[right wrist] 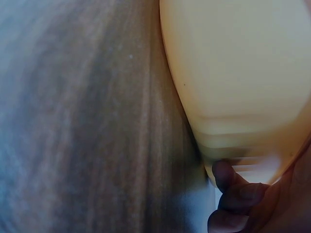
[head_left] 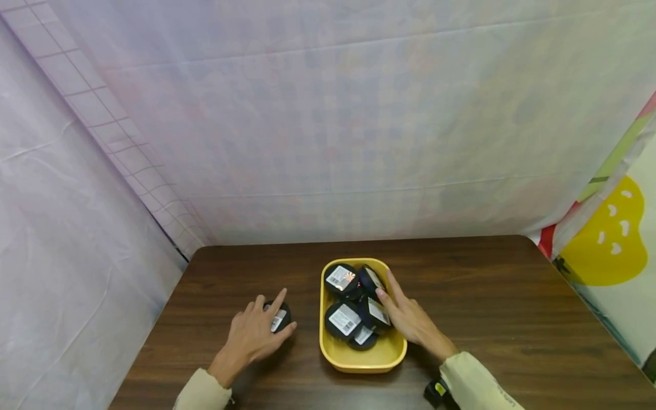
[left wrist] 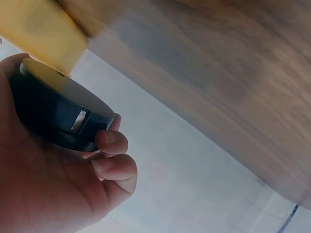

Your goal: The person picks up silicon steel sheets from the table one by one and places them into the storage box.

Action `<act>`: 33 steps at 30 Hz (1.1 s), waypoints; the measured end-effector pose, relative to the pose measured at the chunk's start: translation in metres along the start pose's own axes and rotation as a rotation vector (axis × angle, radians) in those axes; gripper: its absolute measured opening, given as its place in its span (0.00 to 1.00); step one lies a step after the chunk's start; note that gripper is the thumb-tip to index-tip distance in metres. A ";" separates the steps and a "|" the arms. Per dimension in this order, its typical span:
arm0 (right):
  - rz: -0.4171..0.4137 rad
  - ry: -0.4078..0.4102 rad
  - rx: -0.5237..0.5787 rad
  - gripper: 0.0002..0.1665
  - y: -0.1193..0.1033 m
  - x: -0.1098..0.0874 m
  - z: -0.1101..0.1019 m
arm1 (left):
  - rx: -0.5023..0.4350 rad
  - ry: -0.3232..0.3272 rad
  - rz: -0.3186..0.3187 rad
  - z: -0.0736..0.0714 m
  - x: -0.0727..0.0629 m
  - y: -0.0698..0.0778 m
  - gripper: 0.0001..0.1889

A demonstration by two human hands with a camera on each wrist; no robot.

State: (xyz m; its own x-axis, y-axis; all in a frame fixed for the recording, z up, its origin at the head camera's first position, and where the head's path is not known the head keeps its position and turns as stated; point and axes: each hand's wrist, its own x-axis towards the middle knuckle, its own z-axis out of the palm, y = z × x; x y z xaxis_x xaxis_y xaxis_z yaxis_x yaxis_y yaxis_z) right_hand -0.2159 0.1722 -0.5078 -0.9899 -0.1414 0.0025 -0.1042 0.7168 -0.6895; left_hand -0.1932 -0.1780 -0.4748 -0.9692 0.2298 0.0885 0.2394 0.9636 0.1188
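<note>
My left hand (head_left: pixel 251 330) holds a round, flat black case (head_left: pixel 281 320) with a white label, over the table left of the yellow bin. In the left wrist view, curled fingers (left wrist: pixel 114 141) grip the rim of this black case (left wrist: pixel 53 114), and a small light slot shows in its side. My right hand (head_left: pixel 414 322) is at the right side of the yellow bin (head_left: pixel 364 367), thumb over the rim and fingers along the outer wall. Several similar labelled black cases (head_left: pixel 344 320) lie in the bin, some tilted and overlapping. The right wrist view shows fingers (right wrist: pixel 233 194) against the bin's wall (right wrist: pixel 233 73).
The bin stands on a dark brown wooden table (head_left: pixel 487 296). A pale patterned cloth (head_left: pixel 333 125) hangs behind the table's back edge, and another white cloth (head_left: pixel 77 256) hangs at the left. A small black and yellow-green object (head_left: pixel 435 392) is by the right sleeve.
</note>
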 end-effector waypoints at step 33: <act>-0.006 0.005 -0.001 0.43 0.000 0.000 0.000 | -0.076 -0.009 0.121 -0.017 0.022 0.058 0.42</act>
State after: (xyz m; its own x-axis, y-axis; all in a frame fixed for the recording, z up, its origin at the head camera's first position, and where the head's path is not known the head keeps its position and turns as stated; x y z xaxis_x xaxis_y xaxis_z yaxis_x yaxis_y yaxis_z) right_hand -0.2163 0.1725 -0.5078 -0.9898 -0.1420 0.0100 -0.1098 0.7166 -0.6888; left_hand -0.1996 -0.1190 -0.4488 -0.9335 0.3451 0.0974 0.3576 0.9159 0.1825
